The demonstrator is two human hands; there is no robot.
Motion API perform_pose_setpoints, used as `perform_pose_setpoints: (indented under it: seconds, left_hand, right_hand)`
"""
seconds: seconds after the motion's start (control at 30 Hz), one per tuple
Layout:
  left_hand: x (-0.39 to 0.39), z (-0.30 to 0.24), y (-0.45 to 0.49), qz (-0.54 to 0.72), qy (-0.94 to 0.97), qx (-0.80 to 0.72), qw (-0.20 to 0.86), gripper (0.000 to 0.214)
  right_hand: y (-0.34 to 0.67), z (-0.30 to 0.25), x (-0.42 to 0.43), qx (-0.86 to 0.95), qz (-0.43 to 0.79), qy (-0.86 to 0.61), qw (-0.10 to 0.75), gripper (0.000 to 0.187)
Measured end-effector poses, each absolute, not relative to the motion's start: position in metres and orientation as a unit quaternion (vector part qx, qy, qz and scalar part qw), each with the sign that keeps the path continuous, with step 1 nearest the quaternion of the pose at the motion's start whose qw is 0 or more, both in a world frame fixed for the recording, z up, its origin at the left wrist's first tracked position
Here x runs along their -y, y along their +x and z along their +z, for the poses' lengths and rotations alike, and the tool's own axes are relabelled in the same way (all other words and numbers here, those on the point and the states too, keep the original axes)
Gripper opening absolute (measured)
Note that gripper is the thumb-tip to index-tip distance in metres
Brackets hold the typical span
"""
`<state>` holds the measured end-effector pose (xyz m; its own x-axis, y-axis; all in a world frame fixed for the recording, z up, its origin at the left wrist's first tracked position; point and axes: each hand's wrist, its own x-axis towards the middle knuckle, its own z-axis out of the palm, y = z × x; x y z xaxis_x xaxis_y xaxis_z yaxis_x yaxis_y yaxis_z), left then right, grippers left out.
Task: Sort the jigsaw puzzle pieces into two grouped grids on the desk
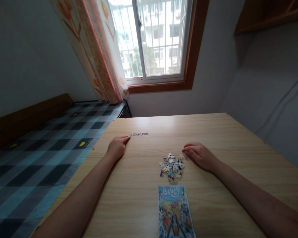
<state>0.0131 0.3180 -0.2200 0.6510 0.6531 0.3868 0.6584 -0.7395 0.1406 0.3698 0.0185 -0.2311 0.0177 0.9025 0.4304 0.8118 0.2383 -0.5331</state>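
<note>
On your bench [225, 132], the loose puzzle pieces [172, 166] lie mid-frame, the picture card [175, 211] below them, the joined strip [138, 134] upper left; the bed [27, 158] lies left.

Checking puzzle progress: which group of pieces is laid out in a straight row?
The small strip at the fingertips of the left hand. The other group, by the right hand, is a loose heap.

Home bedroom: checked bed [39, 145] beside wooden table [213, 132], curtained window [159, 39] (flats outside).
</note>
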Motion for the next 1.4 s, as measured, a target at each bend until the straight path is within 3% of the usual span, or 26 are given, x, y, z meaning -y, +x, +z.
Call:
perform_pose_setpoints:
  seconds: [0.53, 0.8, 1.03, 1.4]
  left_hand:
    - [-0.305, -0.211, 0.019, -0.226, -0.905, 0.361, -0.004, 0.040]
    - [-0.256, -0.181, 0.045, -0.229, -0.946, 0.220, -0.060, 0.029]
    - [-0.190, -0.161, 0.074, -0.040, -0.984, 0.124, -0.125, 0.023]
    - [-0.161, -0.158, 0.081, 0.071, -0.980, 0.125, -0.140, 0.035]
  right_hand:
    - [0.372, -0.232, -0.019, 0.698, 0.060, -0.613, 0.365, 0.050]
    - [0.373, -0.234, -0.018, 0.693, 0.064, -0.618, 0.366, 0.047]
    - [0.373, -0.234, -0.018, 0.698, 0.063, -0.614, 0.364, 0.048]
    - [0.373, -0.232, -0.019, 0.702, 0.055, -0.612, 0.360, 0.046]
